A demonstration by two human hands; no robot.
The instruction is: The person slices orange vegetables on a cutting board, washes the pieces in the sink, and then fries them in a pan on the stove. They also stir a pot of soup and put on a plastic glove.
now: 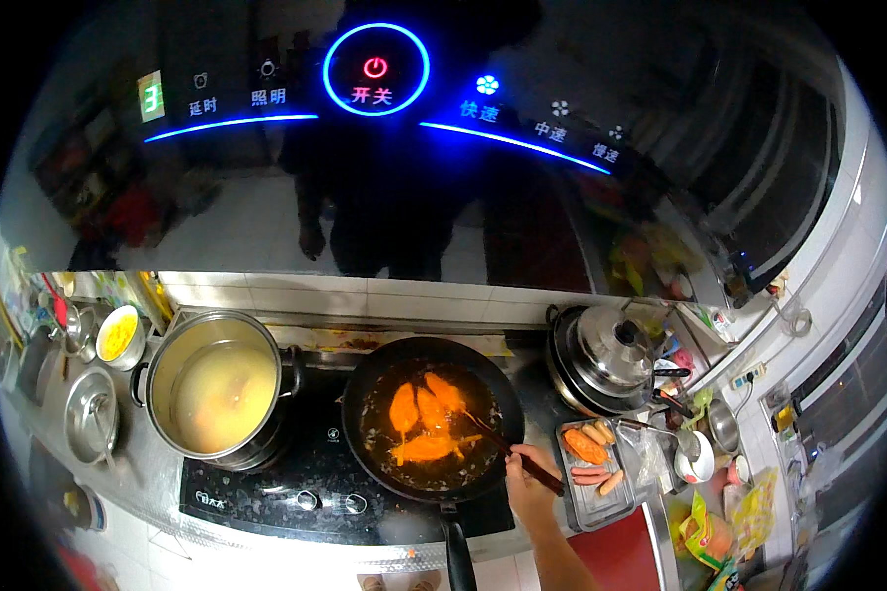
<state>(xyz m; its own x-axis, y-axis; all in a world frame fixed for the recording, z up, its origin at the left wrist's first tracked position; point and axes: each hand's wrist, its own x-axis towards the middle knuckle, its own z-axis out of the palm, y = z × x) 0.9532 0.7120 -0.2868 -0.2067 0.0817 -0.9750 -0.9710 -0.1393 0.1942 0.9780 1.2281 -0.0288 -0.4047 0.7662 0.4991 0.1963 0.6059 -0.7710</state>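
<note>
My right hand [528, 480] grips a pair of dark wooden chopsticks [547, 475], their tips in the oil at the right of the food. Several orange, battered-looking pieces [430, 408] lie in bubbling dark oil in a black frying pan [355, 451] on the cooktop. The pan's handle [458, 554] points towards me, left of my forearm. My left hand is out of view. Right of the pan, a clear tray [606, 513] holds an orange fried piece [585, 446] and several sausages [590, 475].
A large steel pot [214, 452] of cloudy yellowish liquid stands at the left of the cooktop [266, 510]. A steel bowl [70, 436] and a bowl of yellow food [118, 336] are farther left. Lidded black cookware [617, 354] stands at the right. A lit range hood [414, 214] hangs in front.
</note>
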